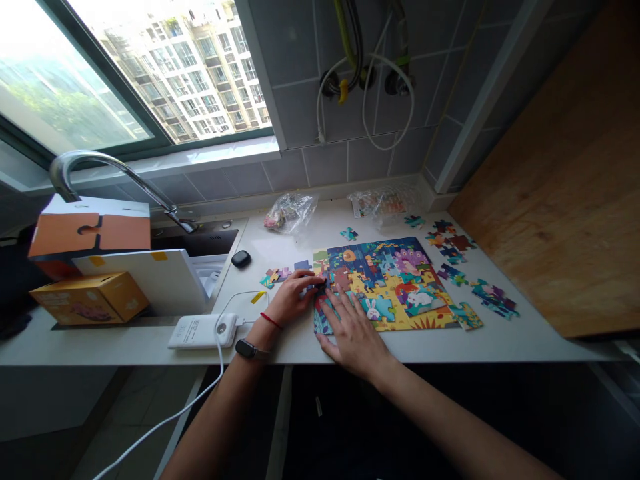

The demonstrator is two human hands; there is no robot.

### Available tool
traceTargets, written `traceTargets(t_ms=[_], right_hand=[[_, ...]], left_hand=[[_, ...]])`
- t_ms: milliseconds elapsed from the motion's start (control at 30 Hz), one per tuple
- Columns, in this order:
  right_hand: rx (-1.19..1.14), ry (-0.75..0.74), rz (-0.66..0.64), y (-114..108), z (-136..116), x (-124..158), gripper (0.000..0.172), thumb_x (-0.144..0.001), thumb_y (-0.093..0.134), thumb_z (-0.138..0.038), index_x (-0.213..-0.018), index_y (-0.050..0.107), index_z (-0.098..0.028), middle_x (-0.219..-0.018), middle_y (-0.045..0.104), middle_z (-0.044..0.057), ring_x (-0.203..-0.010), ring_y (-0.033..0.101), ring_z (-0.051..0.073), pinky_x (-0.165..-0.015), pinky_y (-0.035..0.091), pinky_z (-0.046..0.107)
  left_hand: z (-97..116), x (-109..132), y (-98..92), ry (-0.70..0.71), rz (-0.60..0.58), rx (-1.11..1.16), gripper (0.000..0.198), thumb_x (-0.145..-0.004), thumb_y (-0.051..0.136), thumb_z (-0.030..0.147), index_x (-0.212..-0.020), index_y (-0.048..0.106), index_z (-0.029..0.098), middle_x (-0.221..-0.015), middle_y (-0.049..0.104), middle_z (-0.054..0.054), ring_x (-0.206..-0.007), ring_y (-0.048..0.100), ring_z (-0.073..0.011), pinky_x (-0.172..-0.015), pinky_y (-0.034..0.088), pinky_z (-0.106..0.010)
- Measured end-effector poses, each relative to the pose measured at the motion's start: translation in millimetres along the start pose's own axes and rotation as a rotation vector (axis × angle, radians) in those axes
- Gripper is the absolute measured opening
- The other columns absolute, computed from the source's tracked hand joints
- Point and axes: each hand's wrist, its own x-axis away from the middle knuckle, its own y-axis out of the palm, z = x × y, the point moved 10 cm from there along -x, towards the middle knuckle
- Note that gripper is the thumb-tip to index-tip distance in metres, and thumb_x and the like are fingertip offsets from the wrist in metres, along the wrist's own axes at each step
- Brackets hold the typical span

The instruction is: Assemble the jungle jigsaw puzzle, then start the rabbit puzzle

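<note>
A colourful jigsaw puzzle (370, 267) lies on the white counter, mostly put together, with some pieces lying loose on its picture. At its left edge, my left hand (294, 295) is closed, with thumb and fingertips pinching a small dark puzzle piece (323, 283) that the fingers partly cover. My right hand (353, 330) rests open, fingers spread, on the lower left part of the puzzle, close to the left fingertips. A few loose pieces (274, 276) lie left of the puzzle, behind my left hand. More loose pieces (494, 297) are scattered along its right side.
Two clear plastic bags (291, 213) lie toward the wall. Left of my hands are a black case (241, 259), a white power bank (203, 331) with a cable, an orange-yellow box (90, 298) and a sink (215, 241) under a curved tap (120, 163). A wooden panel (555, 173) stands right.
</note>
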Motion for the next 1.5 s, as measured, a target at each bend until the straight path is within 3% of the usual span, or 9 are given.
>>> traceTargets(t_ms=[200, 567, 800, 1100, 1333, 1500], right_hand=[[0.002, 0.015, -0.01, 0.9, 1.2, -0.3, 0.062, -0.099, 0.062, -0.045, -0.152, 0.056, -0.013, -0.164, 0.047, 0.021, -0.156, 0.038, 0.04, -0.127, 0.031, 0.061], [0.019, 0.039, 0.03, -4.6, 2.2, 1.4, 0.063, -0.099, 0.063, -0.046, -0.152, 0.056, -0.012, -0.169, 0.038, 0.02, -0.159, 0.031, 0.039, -0.128, 0.031, 0.06], [0.012, 0.058, 0.053, -4.8, 4.9, 4.0, 0.058, -0.099, 0.064, -0.047, -0.146, 0.062, -0.013, -0.159, 0.053, 0.02, -0.154, 0.04, 0.038, -0.128, 0.033, 0.057], [0.013, 0.062, 0.01, -4.1, 4.3, 2.0, 0.058, -0.101, 0.062, -0.048, -0.148, 0.061, -0.015, -0.167, 0.045, 0.015, -0.158, 0.034, 0.038, -0.128, 0.031, 0.057], [-0.022, 0.042, -0.024, 3.4, 4.8, 1.5, 0.061, -0.103, 0.058, -0.045, -0.155, 0.054, -0.014, -0.164, 0.049, 0.015, -0.158, 0.035, 0.036, -0.128, 0.031, 0.056], [-0.022, 0.04, -0.038, 4.7, 5.0, 1.1, 0.062, -0.102, 0.058, -0.045, -0.156, 0.053, -0.013, -0.164, 0.048, 0.015, -0.159, 0.032, 0.036, -0.128, 0.031, 0.057]], left_hand=[[2.8, 0.2, -1.3, 0.008, 0.011, 0.008, 0.03, -0.097, 0.065, 0.015, -0.123, 0.077, 0.023, -0.118, 0.073, -0.011, -0.108, 0.074, -0.0221, -0.099, 0.064, -0.038], [1.6, 1.5, 0.2, 0.031, 0.02, 0.014, 0.026, -0.098, 0.067, 0.015, -0.12, 0.078, 0.022, -0.116, 0.075, -0.01, -0.109, 0.073, -0.0214, -0.098, 0.063, -0.036], [3.8, 0.4, 0.3, 0.027, 0.001, 0.017, 0.029, -0.096, 0.064, 0.009, -0.119, 0.078, 0.022, -0.117, 0.076, -0.009, -0.112, 0.072, -0.021, -0.1, 0.062, -0.034], [5.4, 0.5, 2.4, 0.049, -0.015, 0.035, 0.027, -0.098, 0.061, 0.009, -0.114, 0.077, 0.022, -0.118, 0.079, -0.007, -0.117, 0.069, -0.0224, -0.102, 0.061, -0.037], [2.6, 1.7, 3.9, 0.002, -0.042, -0.008, 0.049, -0.096, 0.058, 0.009, -0.142, 0.063, 0.024, -0.128, 0.075, -0.008, -0.123, 0.067, -0.024, -0.105, 0.06, -0.04], [1.4, 2.4, 6.7, -0.003, -0.056, -0.029, 0.059, -0.094, 0.056, 0.006, -0.15, 0.055, 0.026, -0.13, 0.074, -0.008, -0.125, 0.066, -0.0245, -0.106, 0.059, -0.042]])
